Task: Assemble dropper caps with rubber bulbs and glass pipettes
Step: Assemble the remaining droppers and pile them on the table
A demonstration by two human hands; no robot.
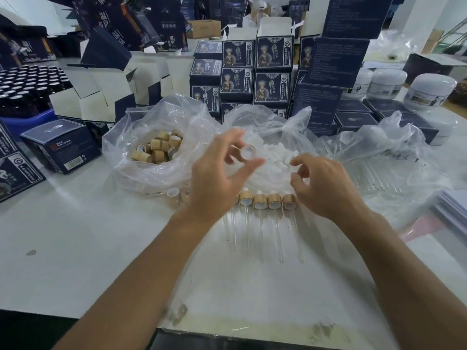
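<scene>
My left hand (219, 173) pinches one bamboo dropper cap (247, 152) between thumb and fingers, held above the table. My right hand (321, 183) hovers with curled fingers at the edge of a clear bag of white rubber bulbs (275, 157); whether it holds a bulb I cannot tell. A second bag at the left holds several loose bamboo caps (158, 149). A bag of glass pipettes (376, 173) lies at the right. Several finished droppers (267, 200) lie in a row under my hands, with their glass tubes pointing toward me.
A loose cap (173, 194) lies by the caps bag. Dark blue product boxes (271, 69) are stacked behind the bags, with open white cartons (101, 92) to the left and white jars (429, 90) at the right. A stack of sheets (452, 210) sits at the right edge.
</scene>
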